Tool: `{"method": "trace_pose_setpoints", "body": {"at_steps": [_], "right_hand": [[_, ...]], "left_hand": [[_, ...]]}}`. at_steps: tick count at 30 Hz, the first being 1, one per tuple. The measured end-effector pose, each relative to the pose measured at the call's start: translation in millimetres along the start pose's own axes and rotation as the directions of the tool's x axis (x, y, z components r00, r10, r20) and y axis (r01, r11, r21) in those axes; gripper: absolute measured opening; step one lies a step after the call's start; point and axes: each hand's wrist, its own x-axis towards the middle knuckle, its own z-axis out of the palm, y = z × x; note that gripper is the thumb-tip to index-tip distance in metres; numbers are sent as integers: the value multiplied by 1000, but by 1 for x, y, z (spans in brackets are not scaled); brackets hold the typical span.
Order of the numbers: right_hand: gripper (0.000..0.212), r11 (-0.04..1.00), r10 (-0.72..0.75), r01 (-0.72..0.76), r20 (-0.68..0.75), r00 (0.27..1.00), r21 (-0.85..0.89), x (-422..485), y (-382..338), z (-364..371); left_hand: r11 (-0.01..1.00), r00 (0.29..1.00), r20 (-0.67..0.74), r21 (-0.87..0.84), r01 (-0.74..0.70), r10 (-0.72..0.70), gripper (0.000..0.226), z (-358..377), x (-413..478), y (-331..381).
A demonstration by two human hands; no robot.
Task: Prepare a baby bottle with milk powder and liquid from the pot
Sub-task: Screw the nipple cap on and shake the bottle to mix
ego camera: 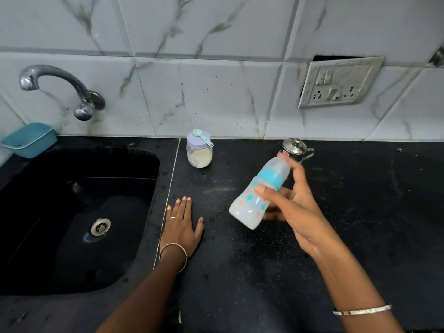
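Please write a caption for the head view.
Right hand holds tilted baby bottle over the counter; left hand rests flat.

Baby bottle (259, 193): tilted above the counter (360, 200), cap end toward the far right, cloudy white base toward the near left.
Right hand (295, 205): grips the bottle near its blue collar, thumb in front.
Left hand (182, 222): flat on the counter just right of the sink (134, 188), fingers straight.
Powder jar (199, 152): far centre, lidded, scoop (203, 137) on its lid.
Steel pot (296, 149): lidded, behind the bottle's cap.

Marble-tiled wall (216, 92) — black counter (360, 212)
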Motion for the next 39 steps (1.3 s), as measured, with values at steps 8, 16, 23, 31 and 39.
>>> {"method": "trace_pose_setpoints", "body": {"at_steps": [8, 16, 23, 31, 39], "right_hand": [[75, 999, -29, 30, -25, 999, 34, 2, -1, 3], [73, 997, -40, 43, -52, 998, 56, 2, 2, 13], [63, 997, -6, 18, -146, 989, 78, 2, 12, 17], [61, 998, 12, -4, -147, 989, 58, 2, 15, 10], [64, 997, 75, -75, -65, 995, -2, 0, 9, 4]], "left_hand": [[1000, 1000, 10, 9, 2, -2, 68, 1, 1, -1], [1000, 1000, 15, 11, 3, -3, 68, 1, 1, 0], [1000, 1000, 12, 1, 5, -5, 68, 1, 1, 0], [1000, 1000, 16, 6, -1, 1, 68, 1, 1, -1], [1000, 1000, 13, 6, 2, -2, 68, 1, 1, -2]]}}
